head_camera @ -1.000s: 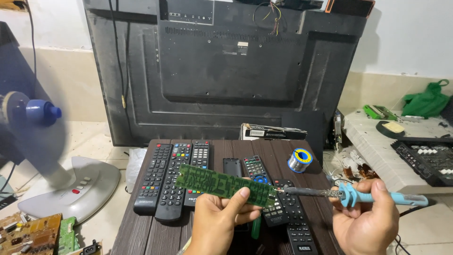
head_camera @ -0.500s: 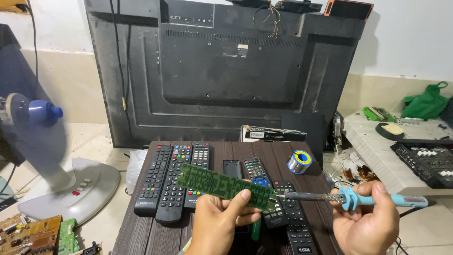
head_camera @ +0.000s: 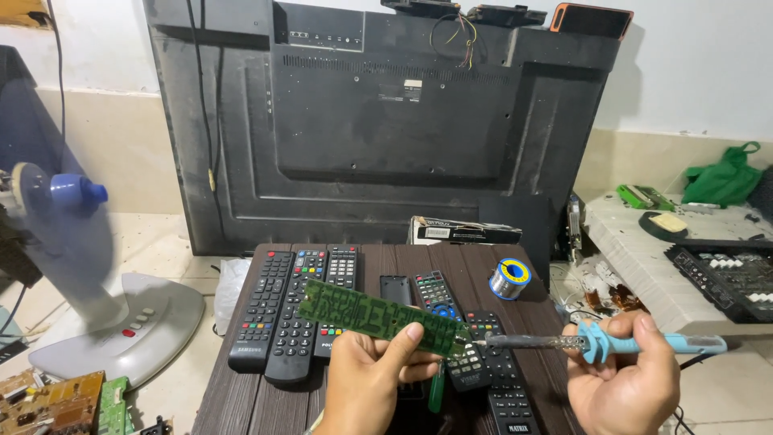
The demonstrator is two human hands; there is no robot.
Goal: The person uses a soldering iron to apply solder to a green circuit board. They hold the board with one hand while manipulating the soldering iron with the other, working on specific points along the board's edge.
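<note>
The left hand [head_camera: 372, 385] is gripping a long green circuit board [head_camera: 378, 316] by its lower edge, thumb lying across the face and fingers curled behind, and is holding it up above the near part of the dark wooden tabletop [head_camera: 463, 262], tilted so its left end is sitting higher than its right. The right hand [head_camera: 624, 383] is closed around the light blue handle of a soldering iron [head_camera: 600, 342], whose metal shaft is running leftward with the tip meeting the right end of the circuit board, over the near right part of the tabletop. Beneath the board, a row of black remote controls [head_camera: 294, 322] is lying side by side along the left half of the tabletop, and more remotes are lying toward the middle and the near edge. A spool of solder wire [head_camera: 510, 279] is standing near the far right corner of the tabletop. Behind the far edge, a large flat television [head_camera: 378, 121] is leaning with its black back panel facing the person. On the floor to the left, a fan [head_camera: 88, 266] with a white base is spinning, and a brown circuit board [head_camera: 52, 403] is lying beside it at the lower left.
</note>
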